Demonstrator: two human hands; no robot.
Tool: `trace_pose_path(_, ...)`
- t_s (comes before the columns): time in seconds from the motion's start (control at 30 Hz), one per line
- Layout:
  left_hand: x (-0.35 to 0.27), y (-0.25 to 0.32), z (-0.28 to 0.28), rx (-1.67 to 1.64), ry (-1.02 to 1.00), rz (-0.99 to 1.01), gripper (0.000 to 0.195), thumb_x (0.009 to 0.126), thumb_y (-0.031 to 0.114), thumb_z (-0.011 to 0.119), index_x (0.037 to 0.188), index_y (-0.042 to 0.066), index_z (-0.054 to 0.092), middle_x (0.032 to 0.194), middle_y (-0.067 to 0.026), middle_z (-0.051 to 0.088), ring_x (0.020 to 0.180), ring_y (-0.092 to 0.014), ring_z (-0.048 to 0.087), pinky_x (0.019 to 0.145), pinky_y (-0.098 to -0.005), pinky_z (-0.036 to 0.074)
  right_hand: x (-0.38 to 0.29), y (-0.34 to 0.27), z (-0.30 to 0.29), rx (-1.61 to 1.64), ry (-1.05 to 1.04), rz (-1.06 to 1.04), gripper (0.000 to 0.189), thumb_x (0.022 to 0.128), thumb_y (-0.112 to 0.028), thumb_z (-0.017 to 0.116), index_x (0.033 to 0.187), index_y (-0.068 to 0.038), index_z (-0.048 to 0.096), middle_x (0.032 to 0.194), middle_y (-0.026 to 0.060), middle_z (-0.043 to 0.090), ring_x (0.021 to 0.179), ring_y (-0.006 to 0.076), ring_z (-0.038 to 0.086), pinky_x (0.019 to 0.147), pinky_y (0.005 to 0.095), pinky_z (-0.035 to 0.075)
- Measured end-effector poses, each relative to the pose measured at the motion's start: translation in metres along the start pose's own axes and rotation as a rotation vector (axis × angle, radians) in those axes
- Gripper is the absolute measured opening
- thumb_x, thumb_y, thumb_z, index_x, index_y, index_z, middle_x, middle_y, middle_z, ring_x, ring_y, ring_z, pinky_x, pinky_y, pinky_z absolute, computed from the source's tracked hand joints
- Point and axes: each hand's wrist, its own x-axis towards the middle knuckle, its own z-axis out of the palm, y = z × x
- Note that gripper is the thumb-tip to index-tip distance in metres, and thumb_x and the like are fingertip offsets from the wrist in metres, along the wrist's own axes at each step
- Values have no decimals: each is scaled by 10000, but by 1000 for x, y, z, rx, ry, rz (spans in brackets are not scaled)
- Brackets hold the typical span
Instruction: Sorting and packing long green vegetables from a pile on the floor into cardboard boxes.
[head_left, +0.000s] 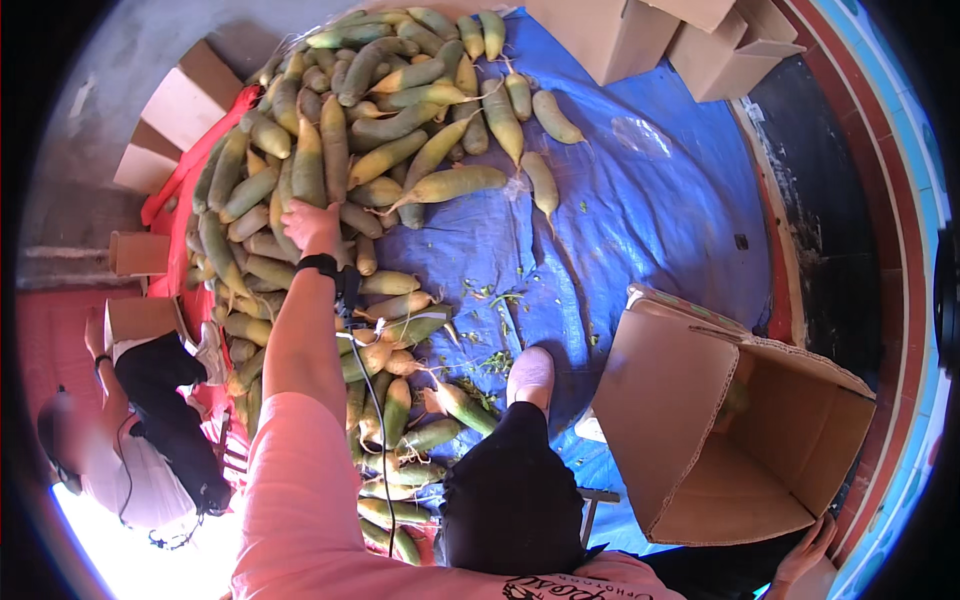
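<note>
My left hand (311, 225) reaches into a large heap of green radishes (390, 139). It touches the thick lower end of one green radish (309, 169), whose pale tip points away from me; the fingers are partly hidden, so a firm grip is not clear. At the lower right, my right hand (806, 551) lies against the outer bottom corner of an open cardboard box (675, 420), fingers extended. The box is tilted, its opening facing me. Inside, a greenish thing (736, 399) shows dimly, perhaps a radish.
A blue tarpaulin (645, 232) bears scattered leaf scraps (496, 363) and loose radishes (555, 118). More cardboard boxes stand at the upper right (600, 34) and left (187, 101). Another person (142, 457) sits at left beside the heap. A cable (375, 420) runs down from my left wrist.
</note>
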Motion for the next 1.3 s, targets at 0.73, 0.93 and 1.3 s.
trace_pose_path(0.73, -230, -29, -245, -1514, -1193, 549, 715, 678, 342, 727, 1201, -50, 436, 979, -135, 577, 810, -191, 589, 669, -294, 494, -15, -69, 4, 56, 170, -171, 132, 862, -89, 523, 933, 13, 567, 925, 152, 567, 895, 322, 536, 809, 380, 421)
trace_pose_path(0.93, -320, 47, -356, -896, -1385, 1086, 634, 653, 268, 728, 1134, -67, 488, 947, -113, 584, 789, -167, 585, 658, -291, 476, -26, -67, -2, 181, 249, -158, 113, 845, -72, 542, 917, 13, 561, 898, 151, 561, 859, 327, 539, 775, 377, 430)
trace_pose_path(1.3, -444, 153, -277, -123, -1049, 1736, 546, 765, 223, 654, 1205, -29, 453, 1120, -202, 548, 1034, -293, 540, 881, -349, 428, -37, -44, -5, 313, 292, -137, 94, 832, -68, 559, 887, 8, 567, 892, 140, 571, 855, 320, 543, 771, 374, 431)
